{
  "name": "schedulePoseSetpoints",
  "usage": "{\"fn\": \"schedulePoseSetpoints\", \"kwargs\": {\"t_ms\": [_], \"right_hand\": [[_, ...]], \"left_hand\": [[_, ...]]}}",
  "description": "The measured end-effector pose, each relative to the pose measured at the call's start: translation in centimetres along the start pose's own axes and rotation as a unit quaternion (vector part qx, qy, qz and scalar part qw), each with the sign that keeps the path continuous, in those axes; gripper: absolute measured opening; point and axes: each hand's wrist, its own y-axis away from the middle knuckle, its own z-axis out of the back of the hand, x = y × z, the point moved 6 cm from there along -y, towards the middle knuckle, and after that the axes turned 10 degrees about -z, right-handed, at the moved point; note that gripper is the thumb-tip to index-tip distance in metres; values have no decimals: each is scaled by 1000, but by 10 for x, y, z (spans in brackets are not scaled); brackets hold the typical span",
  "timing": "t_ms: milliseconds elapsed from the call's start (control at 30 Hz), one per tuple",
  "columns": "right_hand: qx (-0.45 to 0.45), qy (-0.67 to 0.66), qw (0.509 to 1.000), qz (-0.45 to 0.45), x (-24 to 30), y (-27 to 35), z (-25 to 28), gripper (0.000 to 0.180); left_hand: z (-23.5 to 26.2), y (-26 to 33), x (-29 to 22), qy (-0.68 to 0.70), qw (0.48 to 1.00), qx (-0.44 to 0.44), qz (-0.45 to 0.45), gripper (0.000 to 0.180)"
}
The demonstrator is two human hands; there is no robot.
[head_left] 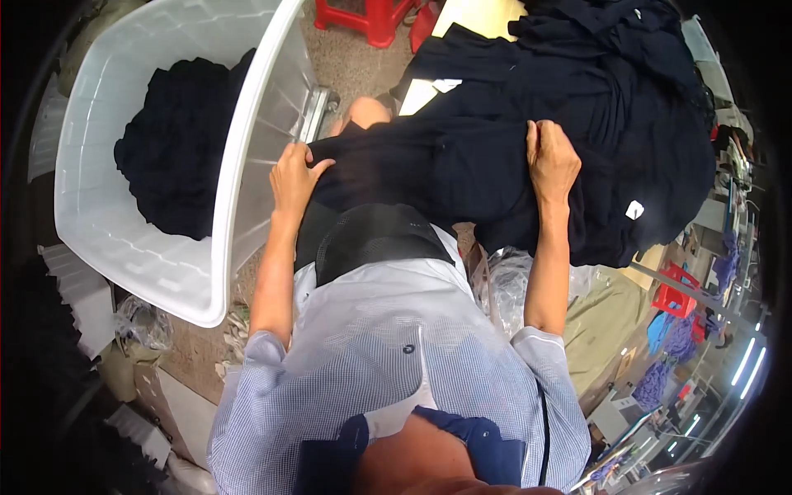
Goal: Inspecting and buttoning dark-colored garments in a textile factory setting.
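A dark navy garment (379, 169) is stretched across my lap. My left hand (293, 181) is at its left end, the thumb lying over the cloth and the fingers curled at the edge. Farther right, my right hand (553, 161) has its fingers closed in a pinch on the same cloth, with the wrist bent. A large heap of dark garments (594, 91) lies beyond and to the right. The cloth on my lap runs into this heap, and I cannot tell where one piece ends. A small white tag (634, 209) shows on the heap's near side.
A white plastic bin (223, 247) stands close on my left, with dark cloth (177, 148) inside. A red stool (363, 21) is at the far side. Clear plastic wrapping (507, 280) lies right of my lap. Another red stool (676, 289) stands farther right.
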Motion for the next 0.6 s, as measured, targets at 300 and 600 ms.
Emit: {"fn": "schedulePoseSetpoints", "kwargs": {"t_ms": [300,600], "right_hand": [[-55,-93,992,61,87,14,21,31],[34,1,999,-23,33,0,-34,23]], "left_hand": [[33,-30,-78,57,985,-80,-141,24],[-19,-43,-183,217,931,-36,-293,30]]}}
